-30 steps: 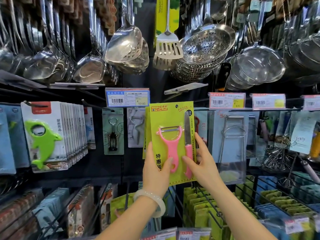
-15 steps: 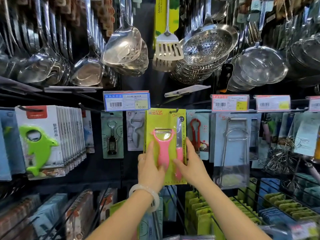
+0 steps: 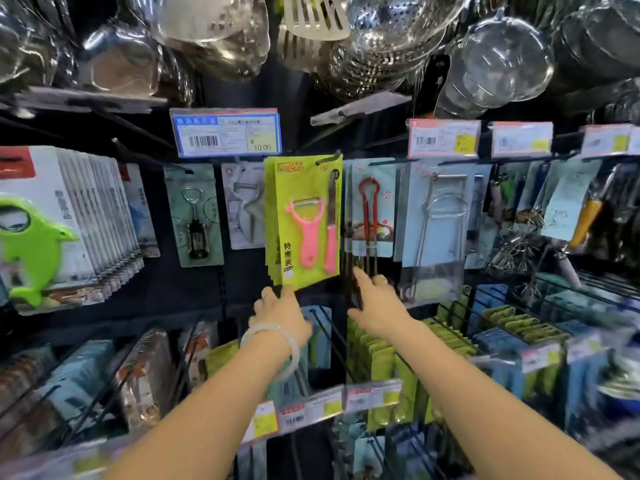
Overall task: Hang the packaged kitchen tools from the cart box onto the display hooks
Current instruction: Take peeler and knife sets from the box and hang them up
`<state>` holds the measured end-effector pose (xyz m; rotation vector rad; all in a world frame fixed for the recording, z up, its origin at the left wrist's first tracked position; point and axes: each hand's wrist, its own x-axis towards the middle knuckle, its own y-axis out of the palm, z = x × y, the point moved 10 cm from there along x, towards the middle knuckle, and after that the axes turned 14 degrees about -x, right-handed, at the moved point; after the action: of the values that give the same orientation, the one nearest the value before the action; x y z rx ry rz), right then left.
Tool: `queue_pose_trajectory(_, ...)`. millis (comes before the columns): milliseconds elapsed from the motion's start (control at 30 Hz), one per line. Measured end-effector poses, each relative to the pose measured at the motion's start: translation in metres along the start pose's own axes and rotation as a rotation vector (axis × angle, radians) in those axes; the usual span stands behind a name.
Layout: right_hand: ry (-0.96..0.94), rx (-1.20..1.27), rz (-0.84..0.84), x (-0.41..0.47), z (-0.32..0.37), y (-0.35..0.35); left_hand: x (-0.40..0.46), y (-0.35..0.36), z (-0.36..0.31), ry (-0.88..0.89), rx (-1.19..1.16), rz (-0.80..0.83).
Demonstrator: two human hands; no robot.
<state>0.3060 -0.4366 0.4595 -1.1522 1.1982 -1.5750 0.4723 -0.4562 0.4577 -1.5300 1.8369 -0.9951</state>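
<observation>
A lime-green pack with a pink peeler and a pink-handled knife [image 3: 304, 220] hangs on a black display hook [image 3: 329, 160], in front of several like packs. My left hand [image 3: 281, 315], with a pale bangle on the wrist, sits just under the pack's bottom edge, fingers relaxed and holding nothing. My right hand [image 3: 377, 304] is below and to the right of the pack, fingers stretched toward the rack, also free. The cart box is out of view.
Steel ladles, a slotted turner and strainers [image 3: 391, 26] hang overhead. A blue price tag [image 3: 227, 135] sits above the hook. Corkscrew [image 3: 195, 216], red tongs [image 3: 369, 209] and dolphin opener packs [image 3: 52, 230] flank the green pack. Lower wire racks [image 3: 381, 358] hold more packs.
Both hands held the green pack up to the hook; now it hangs by itself and both hands have let go and dropped below it. The view has tilted downward.
</observation>
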Motion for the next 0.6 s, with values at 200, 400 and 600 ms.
queue_pose_trajectory(200,0.155,-0.266,0.083,-0.072,-0.074,0.040,-0.034,0.033,-0.001,0.112,0.270,0.057)
queue_pose_trajectory(400,0.330,-0.334,0.222,-0.154,-0.155,0.087,-0.078,0.101,-0.047,0.368,0.278,0.149)
queue_pose_trajectory(600,0.473,-0.325,0.306,-0.228,-0.224,0.117,-0.130,0.186,-0.089,0.551,0.313,0.284)
